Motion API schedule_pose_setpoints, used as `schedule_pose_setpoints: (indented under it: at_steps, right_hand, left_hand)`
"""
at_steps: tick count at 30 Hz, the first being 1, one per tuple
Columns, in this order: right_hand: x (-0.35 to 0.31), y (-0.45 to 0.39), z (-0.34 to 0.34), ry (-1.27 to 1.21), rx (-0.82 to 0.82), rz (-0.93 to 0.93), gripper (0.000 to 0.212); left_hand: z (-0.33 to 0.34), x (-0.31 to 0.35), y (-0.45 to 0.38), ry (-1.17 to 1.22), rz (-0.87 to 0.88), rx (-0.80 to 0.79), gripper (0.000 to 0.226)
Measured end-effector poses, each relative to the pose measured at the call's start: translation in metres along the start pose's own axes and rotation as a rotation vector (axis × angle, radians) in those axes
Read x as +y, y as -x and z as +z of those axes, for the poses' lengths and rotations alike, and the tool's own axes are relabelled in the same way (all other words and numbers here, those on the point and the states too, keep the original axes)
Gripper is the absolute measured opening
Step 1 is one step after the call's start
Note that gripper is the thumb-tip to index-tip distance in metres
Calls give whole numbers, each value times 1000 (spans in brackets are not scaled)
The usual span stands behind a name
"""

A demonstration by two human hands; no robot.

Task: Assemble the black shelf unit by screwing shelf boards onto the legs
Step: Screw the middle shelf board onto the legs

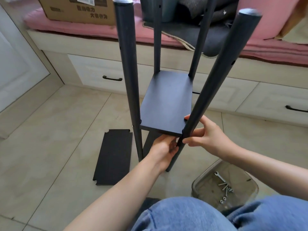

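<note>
The right hand (pixel 209 136) grasps the near right leg (pixel 215 77) just beside the shelf board (pixel 166 104) corner, while the left hand (pixel 164 147) curls its fingers under that corner, touching the leg.

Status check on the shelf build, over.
Right hand grips near leg; left hand at it under shelf board. Spare board on floor. Nothing in the way.
</note>
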State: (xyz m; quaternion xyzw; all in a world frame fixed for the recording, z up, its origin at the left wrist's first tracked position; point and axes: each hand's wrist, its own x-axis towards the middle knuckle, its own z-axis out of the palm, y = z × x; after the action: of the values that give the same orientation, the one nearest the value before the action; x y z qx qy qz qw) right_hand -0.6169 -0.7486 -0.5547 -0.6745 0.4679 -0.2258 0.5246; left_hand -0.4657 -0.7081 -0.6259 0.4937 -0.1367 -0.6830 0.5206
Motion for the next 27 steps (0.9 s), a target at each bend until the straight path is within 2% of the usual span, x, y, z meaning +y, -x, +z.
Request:
schedule_pose_setpoints:
  at_steps: [5, 11, 14, 18, 27]
  right_hand:
    - [7, 1, -2, -24, 50, -36, 58]
    - [-11, 3, -14, -62, 86, -114, 50]
    - [-32, 0, -24, -56, 82, -138, 43]
    - [-52, -4, -36, -32, 39, -121, 42]
    - [-58, -11, -48, -7, 39, -73, 45]
  left_hand:
    - [10, -6, -6, -16, 79, -10, 36]
    - [21, 10, -8, -79, 153, -56, 24]
    - [32, 29, -5, -69, 151, -108, 19]
    - [43, 45, -5, -63, 144, -215, 32]
    - [51, 60, -11, -48, 120, -401, 24]
